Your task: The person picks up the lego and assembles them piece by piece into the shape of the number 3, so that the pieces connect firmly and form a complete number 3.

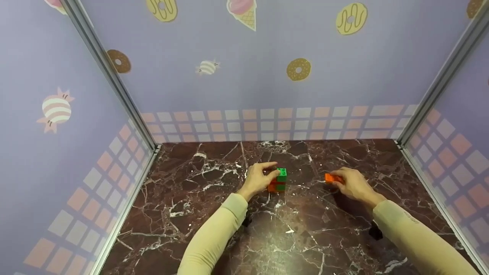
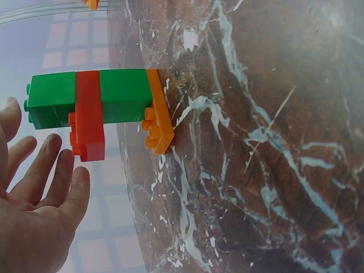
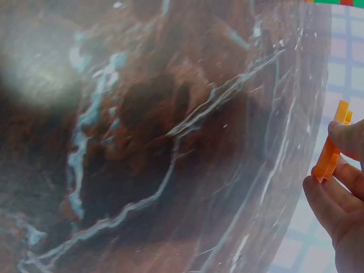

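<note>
A small tower of building blocks stands upright on the table: an orange block [image 2: 162,125] at the bottom, a green block [image 2: 124,94] over it, then a red block [image 2: 90,116], and another green block [image 1: 282,175] on top. Red and orange blocks jut out toward my left hand [image 1: 259,180]. That hand is beside the tower, fingers extended and holding nothing; the left wrist view shows its fingertips close to the red block. Off to the right, my right hand [image 1: 353,185] pinches a thin orange block [image 3: 331,145] between thumb and fingers, raised above the table.
The dark marbled table [image 1: 214,229] has a glossy surface. A patterned back wall [image 1: 244,88] and side walls enclose it, with metal strips [image 1: 130,103] along the corners.
</note>
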Tool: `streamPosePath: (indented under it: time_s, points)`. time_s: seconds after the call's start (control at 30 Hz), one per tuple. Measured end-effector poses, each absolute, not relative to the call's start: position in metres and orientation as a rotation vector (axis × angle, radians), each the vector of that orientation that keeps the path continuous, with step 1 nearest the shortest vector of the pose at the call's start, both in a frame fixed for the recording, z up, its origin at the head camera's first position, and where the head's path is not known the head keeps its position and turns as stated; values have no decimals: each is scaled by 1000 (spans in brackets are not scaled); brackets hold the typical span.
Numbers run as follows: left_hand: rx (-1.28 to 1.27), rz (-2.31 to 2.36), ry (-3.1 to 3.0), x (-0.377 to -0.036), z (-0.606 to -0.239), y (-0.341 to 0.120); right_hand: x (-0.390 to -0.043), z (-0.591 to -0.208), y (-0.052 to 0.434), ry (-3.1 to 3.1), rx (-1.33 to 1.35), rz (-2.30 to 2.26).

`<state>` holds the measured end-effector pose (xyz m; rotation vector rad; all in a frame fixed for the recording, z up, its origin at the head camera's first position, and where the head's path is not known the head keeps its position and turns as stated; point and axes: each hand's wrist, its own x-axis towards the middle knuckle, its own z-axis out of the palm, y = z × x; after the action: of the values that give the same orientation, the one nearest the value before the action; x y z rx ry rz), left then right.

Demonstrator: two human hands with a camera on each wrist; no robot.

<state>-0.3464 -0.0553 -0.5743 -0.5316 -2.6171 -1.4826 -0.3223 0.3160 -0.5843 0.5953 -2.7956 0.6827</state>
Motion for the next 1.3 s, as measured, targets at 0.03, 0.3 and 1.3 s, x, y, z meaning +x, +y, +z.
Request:
streamPosePath:
  time_s: [0.03,0.3,1.3]
  points:
    - [-536,-1470,-2617,-346,-574,-55,-323,-583,314,-2790,603,683]
    - [-559,-1419,-2618,-347,-571,-55,-330,-569,298,-2699,685,663]
    - [-594,-1433,-2593,-343,-562,-54,-344,-537,224,-2589,954,689]
